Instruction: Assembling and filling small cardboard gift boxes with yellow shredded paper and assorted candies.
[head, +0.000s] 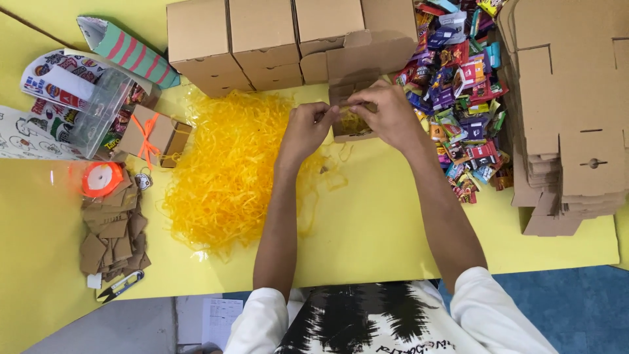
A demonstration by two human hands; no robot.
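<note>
Yellow table (pixel 393 236) is carrying everything in view. A stack of flat cardboard box blanks (pixel 570 111) is lying at the right edge; a row of closed cardboard boxes (pixel 262 42) is standing along the far side. A loose heap of yellow shredded paper (pixel 229 164) is spreading across the centre-left, and a pile of mixed wrapped candies (pixel 462 92) is sitting between the blanks and the hands.

An open small cardboard box (pixel 350 124) is resting on the table just in front of the row of boxes, at the right edge of the shredded paper, with yellow shred showing inside it. The right hand (pixel 386 115) is covering the box's top and right side, fingers curled onto it and gripping its edge. The left hand (pixel 308 128) is pinching at the box's left edge, fingertips closed; whether it is pinching cardboard or shred I cannot tell.

At the left: a clear plastic container (pixel 98 111), a small box tied with orange ribbon (pixel 151 134), an orange ribbon spool (pixel 101 178), a heap of brown paper tags (pixel 114 236), and thread snips (pixel 121 285) nearest the table edge.
</note>
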